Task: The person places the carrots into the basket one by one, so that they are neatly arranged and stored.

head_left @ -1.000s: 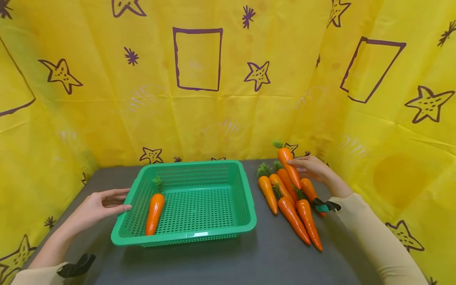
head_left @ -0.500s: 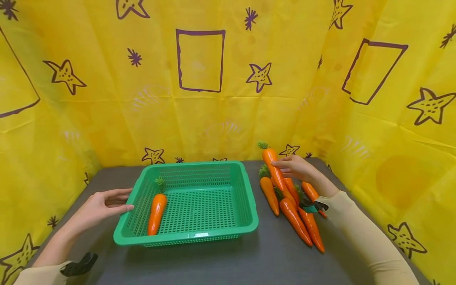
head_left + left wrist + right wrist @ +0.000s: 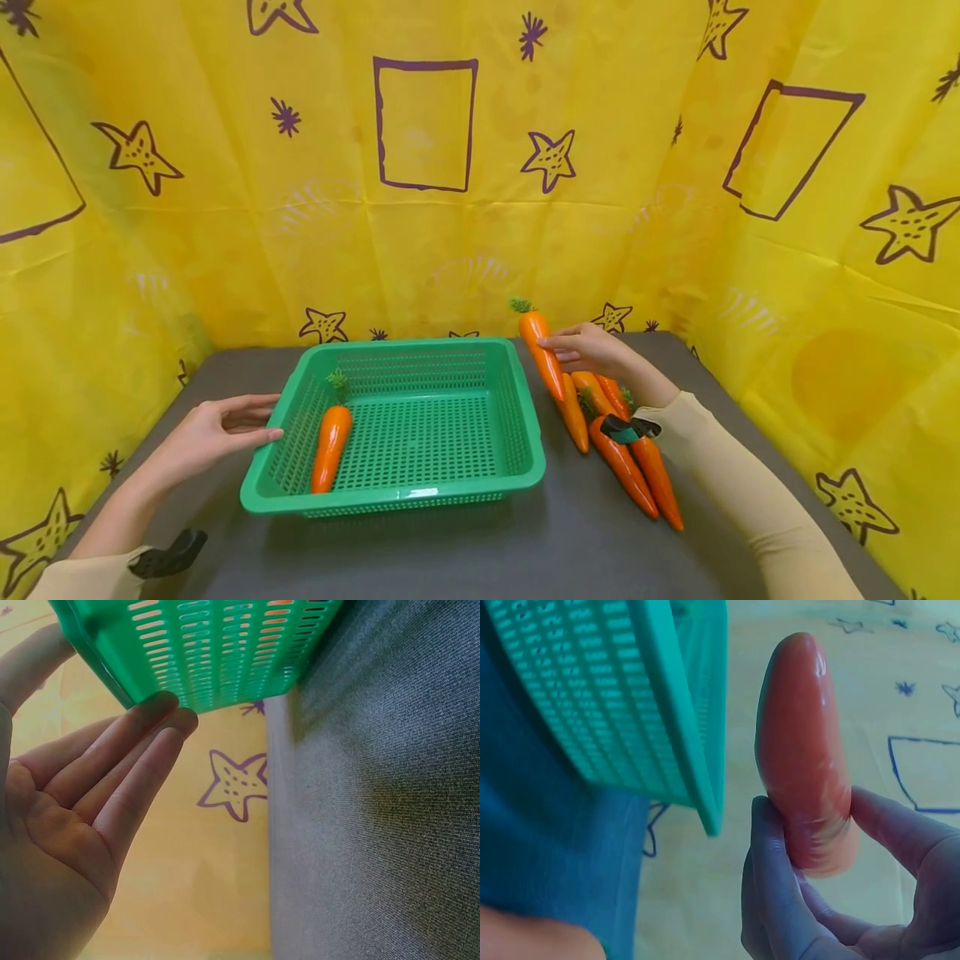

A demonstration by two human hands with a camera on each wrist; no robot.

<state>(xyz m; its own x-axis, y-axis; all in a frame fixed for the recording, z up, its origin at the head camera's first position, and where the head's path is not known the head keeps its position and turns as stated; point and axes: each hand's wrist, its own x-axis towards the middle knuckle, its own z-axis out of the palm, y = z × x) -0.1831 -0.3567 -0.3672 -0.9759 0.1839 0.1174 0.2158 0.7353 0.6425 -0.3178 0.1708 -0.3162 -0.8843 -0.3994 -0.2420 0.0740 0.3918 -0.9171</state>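
In the head view my right hand (image 3: 592, 348) holds an orange carrot (image 3: 542, 354) with a green leafy top, raised close to the green basket's right back corner. The right wrist view shows this carrot (image 3: 802, 750) pinched between thumb and fingers, its leafy end out of sight. My left hand (image 3: 206, 437) is at the left rim of the green plastic basket (image 3: 405, 495). Its thumb lies over the rim and its fingertips touch the outer wall (image 3: 214, 660). One carrot (image 3: 330, 450) lies inside the basket along the left side, leaves toward the back.
Several loose carrots (image 3: 622, 467) lie in a pile on the grey tabletop (image 3: 450, 554), right of the basket and partly hidden by my right hand and wrist strap. A yellow patterned cloth (image 3: 480, 242) stands behind and at both sides of the table.
My right hand has carried the carrot left from over the pile toward the basket's right back corner. My left hand stays at the rim, and the basket hardly shifts in view.
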